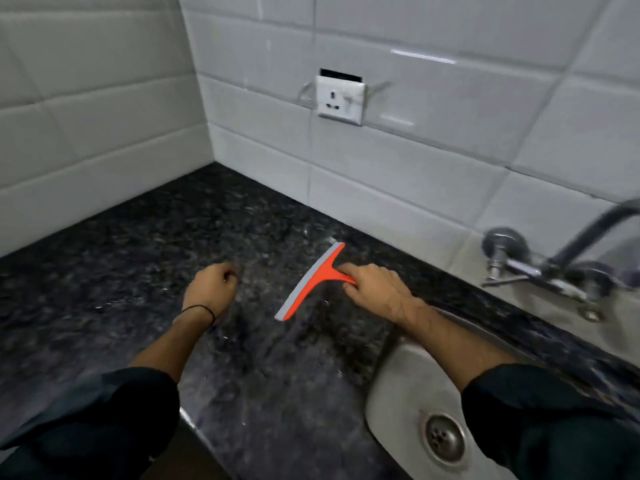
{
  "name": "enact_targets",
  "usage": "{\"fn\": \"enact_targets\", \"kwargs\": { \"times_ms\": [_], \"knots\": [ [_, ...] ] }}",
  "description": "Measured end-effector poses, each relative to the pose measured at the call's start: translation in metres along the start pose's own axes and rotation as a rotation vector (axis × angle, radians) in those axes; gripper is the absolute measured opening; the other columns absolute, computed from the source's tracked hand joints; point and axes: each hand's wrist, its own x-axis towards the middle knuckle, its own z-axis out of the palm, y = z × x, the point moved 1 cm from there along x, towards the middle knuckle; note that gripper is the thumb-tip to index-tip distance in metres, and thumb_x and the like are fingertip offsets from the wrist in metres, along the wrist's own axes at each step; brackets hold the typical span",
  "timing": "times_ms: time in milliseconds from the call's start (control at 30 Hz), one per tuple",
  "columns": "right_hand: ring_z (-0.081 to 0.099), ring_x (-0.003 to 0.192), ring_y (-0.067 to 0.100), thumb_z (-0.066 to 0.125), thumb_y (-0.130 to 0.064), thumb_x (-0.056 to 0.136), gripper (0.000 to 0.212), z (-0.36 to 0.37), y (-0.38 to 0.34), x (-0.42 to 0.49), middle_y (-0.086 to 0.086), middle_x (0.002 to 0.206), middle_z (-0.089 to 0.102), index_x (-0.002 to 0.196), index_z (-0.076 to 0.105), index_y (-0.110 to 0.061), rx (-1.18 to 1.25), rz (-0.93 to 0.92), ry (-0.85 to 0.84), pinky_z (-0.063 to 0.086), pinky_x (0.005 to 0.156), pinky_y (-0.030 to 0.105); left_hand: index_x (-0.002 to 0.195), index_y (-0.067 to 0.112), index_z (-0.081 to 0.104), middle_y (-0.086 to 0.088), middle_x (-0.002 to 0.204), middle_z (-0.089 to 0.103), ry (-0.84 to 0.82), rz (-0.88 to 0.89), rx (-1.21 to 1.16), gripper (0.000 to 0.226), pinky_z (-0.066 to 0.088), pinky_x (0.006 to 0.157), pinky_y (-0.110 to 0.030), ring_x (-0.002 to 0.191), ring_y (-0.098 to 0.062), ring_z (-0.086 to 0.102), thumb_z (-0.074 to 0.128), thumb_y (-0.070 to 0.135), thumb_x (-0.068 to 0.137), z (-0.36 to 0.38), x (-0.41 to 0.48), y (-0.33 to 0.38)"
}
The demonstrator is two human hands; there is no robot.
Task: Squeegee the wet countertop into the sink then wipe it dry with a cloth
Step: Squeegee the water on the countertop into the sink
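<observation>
Looking down through the head camera, I see the right hand (372,289) gripping the handle of an orange plastic squeegee (313,282) with a grey rubber blade. Its fingers (349,270) are curled round the handle, with one lying along the top. The blade runs slantwise just left of those fingers, low on the dark speckled stone worktop (138,271), which glints with wet in places. I cannot tell whether the blade's edge touches the stone.

The left hand (213,284) is well to the left of the squeegee, apart from it. Its fingers (230,273) are curled into a fist and hold nothing, and a thin black thread band (199,310) circles the wrist. Both forearms come out of dark sleeves.

To the right of the right fingers and nearer to me, under that forearm, lies a stainless steel sink (398,393) with a round perforated drain (445,434). Further right, a blurred chrome wall tap (554,268) reaches over it. Beyond and above the fingers, a white wall socket (341,100) sits on the pale glazed tiles
</observation>
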Motion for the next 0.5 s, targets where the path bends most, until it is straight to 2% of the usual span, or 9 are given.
{"fn": "enact_targets", "kwargs": {
  "times_ms": [100, 167, 233, 267, 333, 400, 500],
  "knots": [
    [0.063, 0.108, 0.038, 0.053, -0.027, 0.082, 0.054, -0.004, -0.038, 0.075, 0.01, 0.125, 0.064, 0.134, 0.041, -0.031, 0.064, 0.006, -0.036, 0.048, 0.085, 0.044, 0.105, 0.012, 0.069, -0.01, 0.096, 0.068, -0.014, -0.055, 0.009, 0.024, 0.054, 0.073, -0.041, 0.083, -0.03, 0.063, 0.048, 0.017, 0.095, -0.017, 0.048, -0.048],
    [0.064, 0.103, 0.036, 0.056, -0.024, 0.077, 0.062, -0.006, -0.059, 0.123, 0.012, 0.121, 0.065, 0.136, 0.035, -0.027, 0.088, -0.019, -0.097, 0.049, 0.081, 0.041, 0.109, 0.013, 0.067, -0.012, 0.115, 0.063, -0.009, -0.055, 0.049, 0.025, 0.052, 0.085, -0.044, 0.102, -0.033, 0.061, 0.05, 0.022, 0.093, -0.022, 0.078, -0.074],
    [0.064, 0.102, 0.035, 0.061, -0.021, 0.075, 0.07, -0.005, -0.081, 0.178, 0.014, 0.119, 0.063, 0.138, 0.032, -0.02, 0.138, -0.039, -0.164, 0.051, 0.082, 0.04, 0.117, 0.015, 0.063, -0.009, 0.129, 0.055, -0.035, -0.062, 0.108, 0.03, 0.048, 0.092, -0.045, 0.118, -0.033, 0.055, 0.051, 0.031, 0.093, -0.028, 0.111, -0.101],
    [0.064, 0.101, 0.034, 0.064, -0.019, 0.073, 0.074, -0.002, -0.092, 0.206, 0.016, 0.12, 0.062, 0.138, 0.03, -0.017, 0.156, -0.053, -0.197, 0.051, 0.085, 0.041, 0.124, 0.017, 0.058, -0.007, 0.139, 0.048, -0.067, -0.079, 0.135, 0.038, 0.044, 0.096, -0.047, 0.128, -0.031, 0.047, 0.05, 0.038, 0.094, -0.03, 0.127, -0.114],
    [0.062, 0.103, 0.035, 0.068, -0.017, 0.069, 0.081, 0.004, -0.11, 0.258, 0.02, 0.123, 0.057, 0.139, 0.027, -0.014, 0.17, -0.094, -0.251, 0.051, 0.089, 0.045, 0.144, 0.022, 0.041, -0.004, 0.16, 0.022, -0.149, -0.142, 0.189, 0.061, 0.031, 0.11, -0.052, 0.146, -0.028, 0.023, 0.047, 0.054, 0.093, -0.033, 0.154, -0.135],
    [0.058, 0.109, 0.037, 0.067, -0.014, 0.071, 0.08, 0.009, -0.129, 0.309, 0.02, 0.125, 0.052, 0.141, 0.029, -0.013, 0.126, -0.122, -0.26, 0.049, 0.093, 0.045, 0.154, 0.025, 0.02, -0.003, 0.165, -0.001, -0.223, -0.216, 0.23, 0.083, 0.016, 0.117, -0.054, 0.151, -0.026, 0.002, 0.044, 0.069, 0.088, -0.037, 0.183, -0.154],
    [0.054, 0.114, 0.037, 0.059, -0.012, 0.083, 0.067, 0.012, -0.153, 0.374, 0.018, 0.125, 0.051, 0.145, 0.034, -0.017, 0.025, -0.194, -0.174, 0.047, 0.093, 0.045, 0.157, 0.027, -0.002, -0.003, 0.164, -0.018, -0.323, -0.28, 0.32, 0.106, 0.003, 0.12, -0.056, 0.151, -0.026, -0.013, 0.044, 0.081, 0.079, -0.043, 0.215, -0.178]
  ]
}}
